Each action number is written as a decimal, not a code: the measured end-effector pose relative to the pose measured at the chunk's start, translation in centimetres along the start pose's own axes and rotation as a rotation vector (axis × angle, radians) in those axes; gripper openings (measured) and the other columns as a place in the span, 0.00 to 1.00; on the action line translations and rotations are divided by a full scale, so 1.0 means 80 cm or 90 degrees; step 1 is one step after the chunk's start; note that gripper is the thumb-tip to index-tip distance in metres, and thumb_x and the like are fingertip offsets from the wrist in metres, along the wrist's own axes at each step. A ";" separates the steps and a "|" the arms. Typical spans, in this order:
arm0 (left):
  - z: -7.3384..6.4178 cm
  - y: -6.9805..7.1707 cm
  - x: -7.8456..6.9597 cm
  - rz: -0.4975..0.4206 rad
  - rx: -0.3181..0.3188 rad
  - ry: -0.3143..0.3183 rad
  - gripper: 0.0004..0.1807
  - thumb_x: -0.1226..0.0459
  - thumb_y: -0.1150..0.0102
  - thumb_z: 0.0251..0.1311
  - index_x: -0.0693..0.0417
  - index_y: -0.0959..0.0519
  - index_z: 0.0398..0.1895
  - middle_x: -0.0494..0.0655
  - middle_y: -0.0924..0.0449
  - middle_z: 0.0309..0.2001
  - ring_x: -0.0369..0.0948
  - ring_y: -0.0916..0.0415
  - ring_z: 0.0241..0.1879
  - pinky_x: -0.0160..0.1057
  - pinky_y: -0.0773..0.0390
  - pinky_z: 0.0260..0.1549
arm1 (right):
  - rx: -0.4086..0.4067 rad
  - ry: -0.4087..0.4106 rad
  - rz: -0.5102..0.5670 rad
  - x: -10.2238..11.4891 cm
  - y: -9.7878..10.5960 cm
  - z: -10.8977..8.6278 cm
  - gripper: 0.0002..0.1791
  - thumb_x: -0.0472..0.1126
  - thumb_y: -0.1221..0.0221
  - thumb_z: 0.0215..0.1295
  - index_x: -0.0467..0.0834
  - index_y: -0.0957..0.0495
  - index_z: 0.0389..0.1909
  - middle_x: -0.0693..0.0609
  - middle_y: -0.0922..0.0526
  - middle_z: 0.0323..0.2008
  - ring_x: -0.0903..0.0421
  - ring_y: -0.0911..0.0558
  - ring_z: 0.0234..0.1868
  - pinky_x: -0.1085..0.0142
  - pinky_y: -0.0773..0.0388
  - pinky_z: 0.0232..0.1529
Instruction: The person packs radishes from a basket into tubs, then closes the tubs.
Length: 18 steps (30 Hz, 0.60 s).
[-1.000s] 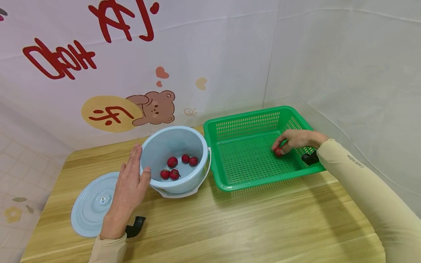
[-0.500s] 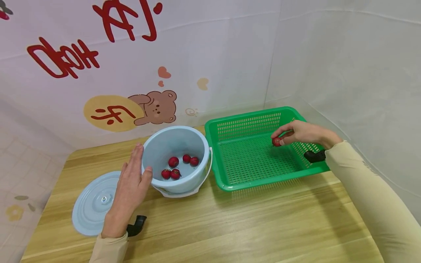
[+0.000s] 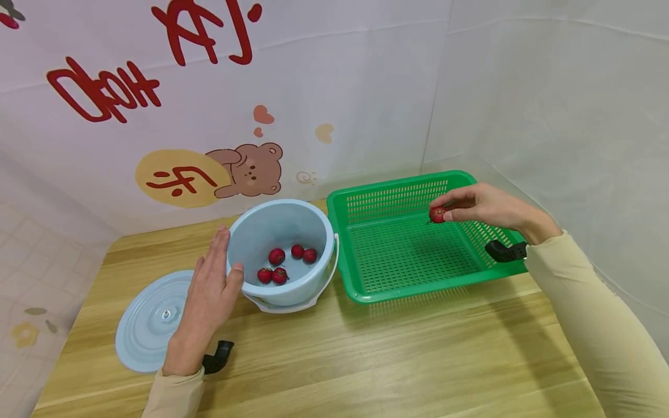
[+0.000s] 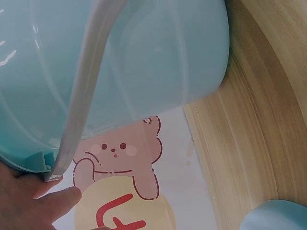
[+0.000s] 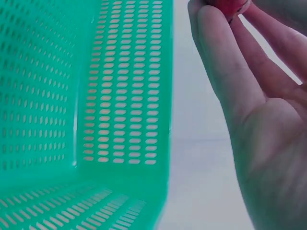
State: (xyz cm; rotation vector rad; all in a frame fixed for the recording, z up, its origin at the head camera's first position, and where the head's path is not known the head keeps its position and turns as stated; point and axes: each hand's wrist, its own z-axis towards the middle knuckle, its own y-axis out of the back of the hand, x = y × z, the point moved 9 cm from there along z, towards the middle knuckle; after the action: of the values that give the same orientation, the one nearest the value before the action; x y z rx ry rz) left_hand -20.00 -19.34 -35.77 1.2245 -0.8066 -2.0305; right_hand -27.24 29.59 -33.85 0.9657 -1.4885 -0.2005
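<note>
In the head view, my right hand [image 3: 493, 209] pinches a small round red fruit [image 3: 437, 215] between thumb and fingers, above the green basket [image 3: 368, 299]. Dark wisps show at the fruit's lower end. The right wrist view shows the same red fruit [image 5: 230, 5] at the fingertips, cut off by the top edge. My left hand [image 3: 209, 296] lies with straight fingers along the left side of the light blue bucket [image 3: 282, 296], fingertips at its rim. Inside the bucket lie several more red fruits [image 3: 277, 256].
A light blue lid [image 3: 148, 322] lies on the wooden table [image 3: 366, 360] left of the bucket, partly behind my left hand. The bucket's white handle [image 3: 334, 267] hangs down on the side towards the basket. A printed white cloth [image 3: 366, 104] stands behind.
My right hand has lifted the red fruit up from the basket's bottom, and the wrist has shifted a little to the right. My left hand stays at the bucket.
</note>
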 end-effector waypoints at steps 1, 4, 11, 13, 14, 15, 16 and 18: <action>0.000 0.000 0.000 0.000 0.000 0.000 0.37 0.55 0.55 0.77 0.60 0.48 0.83 0.56 0.50 0.82 0.57 0.52 0.80 0.73 0.52 0.71 | -0.006 0.000 0.002 0.004 0.000 -0.002 0.21 0.51 0.37 0.73 0.53 0.19 0.64 0.55 0.13 0.54 0.58 0.16 0.57 0.71 0.23 0.56; 0.000 0.001 0.000 0.002 -0.001 -0.001 0.37 0.53 0.56 0.78 0.60 0.48 0.83 0.56 0.50 0.82 0.57 0.51 0.80 0.73 0.52 0.71 | -0.031 0.005 0.004 0.014 0.001 -0.007 0.21 0.51 0.37 0.73 0.54 0.19 0.64 0.55 0.13 0.55 0.58 0.16 0.56 0.72 0.23 0.55; 0.000 0.000 0.001 0.001 -0.001 0.000 0.37 0.51 0.57 0.79 0.60 0.48 0.83 0.57 0.50 0.82 0.56 0.51 0.80 0.72 0.52 0.72 | -0.092 0.056 0.033 0.040 -0.001 -0.014 0.18 0.46 0.38 0.75 0.50 0.17 0.62 0.52 0.14 0.55 0.53 0.15 0.54 0.71 0.21 0.53; 0.000 0.000 0.002 0.001 0.000 0.000 0.37 0.51 0.58 0.79 0.60 0.48 0.83 0.57 0.50 0.82 0.56 0.52 0.80 0.72 0.52 0.72 | -0.105 0.074 0.047 0.046 -0.003 -0.016 0.18 0.45 0.39 0.75 0.49 0.18 0.62 0.51 0.13 0.54 0.53 0.14 0.54 0.71 0.20 0.53; 0.000 -0.001 0.002 0.001 0.001 0.001 0.37 0.51 0.58 0.79 0.60 0.48 0.83 0.57 0.50 0.82 0.56 0.52 0.80 0.72 0.52 0.72 | -0.112 0.082 0.052 0.049 -0.003 -0.017 0.18 0.45 0.39 0.76 0.48 0.18 0.62 0.51 0.13 0.54 0.54 0.14 0.53 0.71 0.20 0.53; 0.000 -0.001 0.002 0.001 0.001 0.001 0.37 0.50 0.58 0.79 0.60 0.48 0.83 0.57 0.50 0.82 0.56 0.52 0.80 0.72 0.52 0.72 | -0.118 0.089 0.058 0.052 -0.004 -0.018 0.18 0.45 0.39 0.76 0.48 0.18 0.62 0.51 0.13 0.54 0.54 0.14 0.53 0.71 0.20 0.53; 0.000 -0.001 0.002 0.000 0.001 0.001 0.37 0.50 0.58 0.79 0.60 0.48 0.83 0.57 0.50 0.82 0.56 0.52 0.80 0.73 0.52 0.72 | -0.125 0.096 0.063 0.055 -0.005 -0.019 0.17 0.44 0.39 0.76 0.47 0.18 0.62 0.50 0.13 0.54 0.55 0.14 0.53 0.71 0.20 0.53; 0.000 -0.001 0.003 0.000 0.002 0.001 0.37 0.50 0.58 0.79 0.60 0.48 0.83 0.56 0.50 0.82 0.56 0.52 0.80 0.73 0.52 0.72 | -0.140 0.106 0.069 0.061 -0.006 -0.021 0.17 0.44 0.40 0.76 0.47 0.18 0.62 0.50 0.13 0.54 0.56 0.14 0.52 0.71 0.19 0.53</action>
State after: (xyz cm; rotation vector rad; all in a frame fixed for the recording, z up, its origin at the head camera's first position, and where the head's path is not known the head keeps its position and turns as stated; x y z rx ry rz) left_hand -20.08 -19.44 -35.96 1.2279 -0.8094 -2.0289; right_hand -24.87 26.78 -30.22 0.7061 -1.3309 -0.1952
